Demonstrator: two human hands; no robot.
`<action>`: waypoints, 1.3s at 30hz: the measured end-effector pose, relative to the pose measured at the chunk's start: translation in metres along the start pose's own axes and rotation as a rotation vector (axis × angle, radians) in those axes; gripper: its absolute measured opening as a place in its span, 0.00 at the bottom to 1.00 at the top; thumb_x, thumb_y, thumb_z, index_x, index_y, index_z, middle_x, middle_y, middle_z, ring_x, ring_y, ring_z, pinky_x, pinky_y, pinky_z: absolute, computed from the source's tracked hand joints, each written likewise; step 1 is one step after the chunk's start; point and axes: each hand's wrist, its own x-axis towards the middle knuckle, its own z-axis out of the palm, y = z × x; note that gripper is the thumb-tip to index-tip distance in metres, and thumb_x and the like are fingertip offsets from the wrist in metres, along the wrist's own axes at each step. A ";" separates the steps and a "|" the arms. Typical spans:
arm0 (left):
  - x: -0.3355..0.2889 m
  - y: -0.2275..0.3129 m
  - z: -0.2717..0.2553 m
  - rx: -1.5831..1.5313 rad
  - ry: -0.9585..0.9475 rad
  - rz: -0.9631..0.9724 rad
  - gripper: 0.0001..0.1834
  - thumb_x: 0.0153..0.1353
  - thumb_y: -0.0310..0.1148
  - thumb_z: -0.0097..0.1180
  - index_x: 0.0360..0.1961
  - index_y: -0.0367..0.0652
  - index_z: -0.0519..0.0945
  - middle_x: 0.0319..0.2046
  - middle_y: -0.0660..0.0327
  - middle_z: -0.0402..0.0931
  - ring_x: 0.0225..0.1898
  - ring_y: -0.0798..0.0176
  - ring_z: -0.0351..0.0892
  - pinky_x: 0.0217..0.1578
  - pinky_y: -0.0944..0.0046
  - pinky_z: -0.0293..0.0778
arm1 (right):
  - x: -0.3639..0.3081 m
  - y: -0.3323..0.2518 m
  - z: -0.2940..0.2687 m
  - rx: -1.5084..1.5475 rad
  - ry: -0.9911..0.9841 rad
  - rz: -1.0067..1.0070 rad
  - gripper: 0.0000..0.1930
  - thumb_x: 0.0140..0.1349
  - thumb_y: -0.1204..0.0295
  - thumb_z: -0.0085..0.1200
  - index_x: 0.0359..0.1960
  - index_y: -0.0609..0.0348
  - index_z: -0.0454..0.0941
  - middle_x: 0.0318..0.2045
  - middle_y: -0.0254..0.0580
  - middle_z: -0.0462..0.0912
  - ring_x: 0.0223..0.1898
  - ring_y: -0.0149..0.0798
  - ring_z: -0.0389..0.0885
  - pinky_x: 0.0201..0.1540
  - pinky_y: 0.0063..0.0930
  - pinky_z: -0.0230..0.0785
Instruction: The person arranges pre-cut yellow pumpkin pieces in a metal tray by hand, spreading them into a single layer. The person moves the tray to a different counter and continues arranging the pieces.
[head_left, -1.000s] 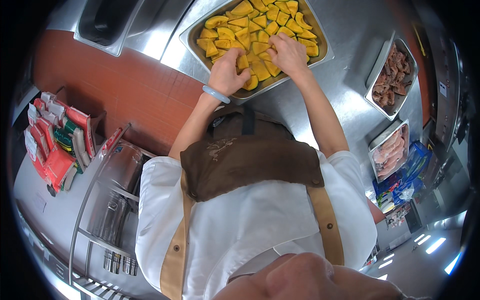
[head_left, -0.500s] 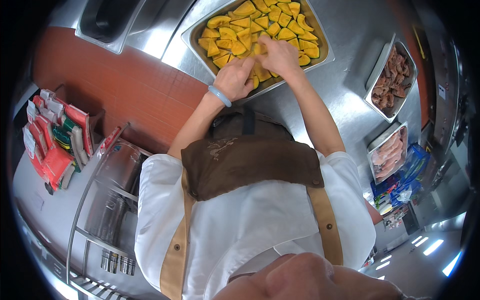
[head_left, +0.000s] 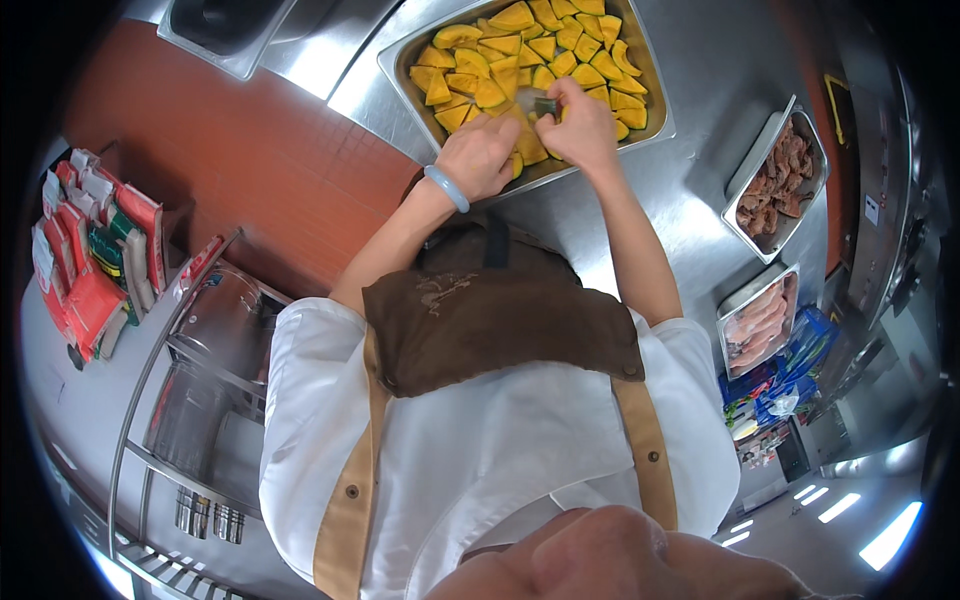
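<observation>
Right hand (head_left: 586, 130) has drawn back slightly, pinching a green-skinned squash piece (head_left: 546, 106).

Overhead access to the far pumpkin pieces (head_left: 585, 48) is open. The left hand (head_left: 478, 158) and right hand (head_left: 583, 128) obstruct the near side of the steel tray (head_left: 656, 112); its raised walls bar sideways entry. Bare worktop (head_left: 690, 170) provides passage between the tray and the pan of brown meat (head_left: 768, 244) at right.

White top (head_left: 510, 440) worn | brown apron (head_left: 500, 330) fitted, pale emblem (head_left: 445, 293) marked left | tan straps (head_left: 655, 440) dark-studded | pale-blue bangle (head_left: 447, 188) worn left
</observation>
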 end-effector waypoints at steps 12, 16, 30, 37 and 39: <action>-0.016 -0.009 0.001 -0.022 -0.018 -0.034 0.24 0.51 0.26 0.61 0.50 0.35 0.72 0.38 0.45 0.80 0.40 0.41 0.79 0.42 0.47 0.76 | 0.020 0.022 -0.004 -0.199 -0.093 -0.684 0.16 0.50 0.77 0.64 0.42 0.47 0.81 0.42 0.30 0.81 0.35 0.44 0.85 0.33 0.40 0.77; -0.017 -0.006 -0.002 -0.012 -0.005 -0.019 0.25 0.51 0.26 0.61 0.52 0.35 0.73 0.38 0.45 0.80 0.40 0.41 0.79 0.43 0.48 0.77 | 0.010 0.023 -0.004 -0.162 -0.010 -0.542 0.19 0.50 0.74 0.68 0.45 0.47 0.81 0.41 0.31 0.80 0.35 0.45 0.85 0.33 0.41 0.78; -0.013 0.003 -0.005 -0.015 -0.018 -0.048 0.26 0.50 0.25 0.61 0.53 0.34 0.73 0.39 0.44 0.81 0.40 0.40 0.79 0.43 0.47 0.76 | 0.003 0.016 0.011 -0.316 0.130 -0.460 0.11 0.52 0.67 0.71 0.33 0.52 0.81 0.32 0.36 0.80 0.31 0.45 0.84 0.29 0.39 0.76; -0.011 0.006 -0.001 -0.031 0.047 -0.018 0.18 0.49 0.24 0.59 0.44 0.35 0.75 0.41 0.48 0.80 0.41 0.41 0.79 0.44 0.47 0.77 | 0.000 0.025 0.004 -0.090 0.285 -0.390 0.11 0.55 0.67 0.70 0.39 0.53 0.85 0.36 0.37 0.84 0.36 0.46 0.85 0.35 0.37 0.77; -0.010 0.006 0.001 -0.048 0.061 -0.005 0.19 0.49 0.24 0.59 0.44 0.35 0.75 0.42 0.48 0.80 0.41 0.41 0.79 0.44 0.47 0.77 | -0.001 0.035 -0.009 -0.062 0.290 -0.309 0.11 0.54 0.68 0.69 0.39 0.52 0.86 0.38 0.36 0.85 0.37 0.47 0.85 0.37 0.39 0.77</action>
